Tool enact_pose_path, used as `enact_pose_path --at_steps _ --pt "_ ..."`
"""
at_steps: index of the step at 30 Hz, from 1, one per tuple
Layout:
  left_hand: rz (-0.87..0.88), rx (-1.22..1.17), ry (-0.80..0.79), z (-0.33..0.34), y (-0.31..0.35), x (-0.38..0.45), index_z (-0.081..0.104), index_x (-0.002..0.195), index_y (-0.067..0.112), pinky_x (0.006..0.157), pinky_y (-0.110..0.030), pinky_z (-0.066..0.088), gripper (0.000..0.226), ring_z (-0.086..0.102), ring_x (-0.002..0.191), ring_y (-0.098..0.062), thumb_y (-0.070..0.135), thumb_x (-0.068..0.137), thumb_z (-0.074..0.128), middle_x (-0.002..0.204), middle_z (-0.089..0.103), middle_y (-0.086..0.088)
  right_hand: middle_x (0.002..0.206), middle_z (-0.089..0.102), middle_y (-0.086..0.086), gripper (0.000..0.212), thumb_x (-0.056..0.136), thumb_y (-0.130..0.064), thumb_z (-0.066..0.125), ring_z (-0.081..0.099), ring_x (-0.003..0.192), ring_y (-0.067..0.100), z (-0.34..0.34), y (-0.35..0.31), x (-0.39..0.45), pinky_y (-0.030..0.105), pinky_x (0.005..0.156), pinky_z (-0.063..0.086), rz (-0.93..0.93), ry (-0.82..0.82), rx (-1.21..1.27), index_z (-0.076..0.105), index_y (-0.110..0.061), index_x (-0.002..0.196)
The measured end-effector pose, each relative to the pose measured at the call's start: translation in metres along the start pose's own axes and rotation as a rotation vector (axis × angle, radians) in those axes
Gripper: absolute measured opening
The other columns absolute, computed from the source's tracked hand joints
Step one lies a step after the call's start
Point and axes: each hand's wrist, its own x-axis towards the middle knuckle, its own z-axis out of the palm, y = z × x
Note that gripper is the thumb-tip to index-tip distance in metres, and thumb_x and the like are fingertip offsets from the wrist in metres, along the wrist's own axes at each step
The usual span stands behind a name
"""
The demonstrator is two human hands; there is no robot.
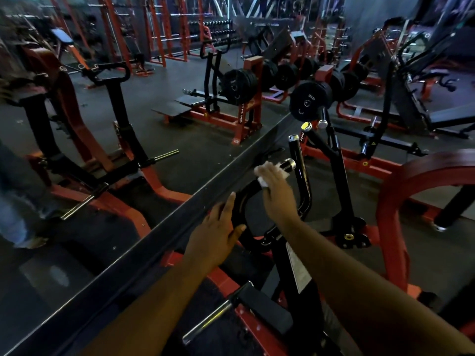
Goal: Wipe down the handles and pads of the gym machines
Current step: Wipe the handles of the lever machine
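Observation:
A black curved handle (pixel 245 194) of a red-and-black gym machine rises in front of me, beside a wall mirror. My right hand (pixel 275 190) is wrapped over the upper part of this handle with a white wipe (pixel 263 181) under its fingers, just below the chrome end cap (pixel 290 163). My left hand (pixel 218 232) rests on the lower bend of the same handle, fingers fairly straight, thumb against the bar. A second black upright handle (pixel 298 160) stands right behind my right hand.
The mirror's lower edge (pixel 180 209) runs diagonally to my left, reflecting machines and racks. Black weight plates (pixel 308 100) hang on a peg beyond the handle. A red curved frame (pixel 401 191) stands at right. A chrome peg (pixel 205 322) juts out below my left arm.

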Motion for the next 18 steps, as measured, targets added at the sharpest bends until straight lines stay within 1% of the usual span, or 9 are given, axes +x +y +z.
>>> enact_pose_path --at_steps 2,4,6,8,10,11,14,16,18 --pt "0.041 -0.093 0.001 -0.001 -0.019 -0.003 0.003 0.163 0.04 0.098 -0.047 0.053 0.077 0.042 0.143 -0.025 0.054 0.103 0.048 0.166 0.021 0.0 0.156 0.046 0.007 0.047 0.1 -0.015 0.035 0.028 0.152 0.014 0.013 -0.016 -0.024 0.033 0.125 0.023 -0.147 -0.028 0.054 0.057 -0.01 0.141" --pt "0.071 -0.173 0.013 -0.004 -0.04 -0.006 0.013 0.163 0.041 0.102 -0.047 0.053 0.073 0.049 0.138 -0.021 0.039 0.103 0.055 0.164 0.025 0.003 0.155 0.046 0.008 0.043 0.101 -0.01 0.039 0.025 0.153 0.013 0.025 -0.022 -0.046 0.035 0.125 0.024 -0.251 -0.049 0.086 0.059 -0.006 0.139" --pt "0.052 -0.261 0.065 -0.007 -0.052 -0.009 0.023 0.162 0.036 0.103 -0.046 0.052 0.066 0.055 0.127 -0.015 0.026 0.104 0.055 0.158 0.034 0.002 0.157 0.043 0.008 0.041 0.103 -0.011 0.041 0.022 0.154 0.016 0.034 -0.019 -0.065 0.036 0.124 0.026 -0.366 -0.066 0.061 0.058 -0.006 0.14" --pt "0.021 -0.322 0.103 -0.01 -0.054 -0.009 0.03 0.16 0.031 0.106 -0.045 0.05 0.06 0.054 0.123 -0.01 0.022 0.105 0.052 0.153 0.041 0.001 0.16 0.039 0.009 0.042 0.102 -0.007 0.05 0.023 0.154 0.025 0.039 -0.008 -0.083 0.04 0.123 0.029 -0.5 -0.116 0.024 0.055 -0.007 0.143" --pt "0.025 -0.329 0.089 -0.013 -0.046 -0.008 0.029 0.16 0.034 0.108 -0.046 0.049 0.058 0.053 0.128 -0.011 0.027 0.106 0.05 0.155 0.04 0.001 0.158 0.04 0.012 0.047 0.096 0.004 0.06 0.027 0.152 0.033 0.043 0.008 -0.099 0.046 0.122 0.031 -0.598 -0.168 -0.007 0.055 -0.004 0.142" --pt "0.048 -0.323 0.066 -0.015 -0.04 -0.006 0.027 0.16 0.037 0.108 -0.048 0.049 0.059 0.052 0.131 -0.013 0.033 0.106 0.049 0.157 0.037 0.002 0.157 0.042 0.013 0.044 0.097 0.004 0.059 0.029 0.151 0.033 0.043 0.016 -0.106 0.047 0.122 0.031 -0.632 -0.183 -0.034 0.057 -0.002 0.14" --pt "0.123 -0.259 0.003 -0.015 -0.02 0.002 0.02 0.16 0.039 0.105 -0.052 0.05 0.062 0.049 0.138 -0.022 0.046 0.104 0.045 0.163 0.031 0.001 0.158 0.039 0.007 0.036 0.106 -0.009 0.043 0.025 0.153 0.025 0.029 0.042 -0.13 0.041 0.123 0.029 -0.694 -0.259 -0.143 0.057 -0.005 0.14" --pt "0.123 -0.211 -0.011 -0.013 -0.01 0.006 0.017 0.162 0.033 0.106 -0.054 0.049 0.065 0.046 0.141 -0.028 0.042 0.106 0.048 0.165 0.029 -0.003 0.16 0.039 0.006 0.043 0.101 -0.007 0.047 0.026 0.153 0.023 0.012 0.059 -0.141 0.041 0.118 0.037 -0.71 -0.357 -0.196 0.054 -0.007 0.143" --pt "0.1 -0.197 0.001 -0.011 -0.004 0.009 0.018 0.163 0.028 0.107 -0.054 0.048 0.067 0.043 0.143 -0.03 0.037 0.106 0.05 0.165 0.028 -0.005 0.159 0.038 0.007 0.051 0.096 -0.006 0.048 0.032 0.15 0.021 -0.01 0.066 -0.139 0.044 0.109 0.048 -0.633 -0.359 -0.201 0.048 -0.009 0.147"
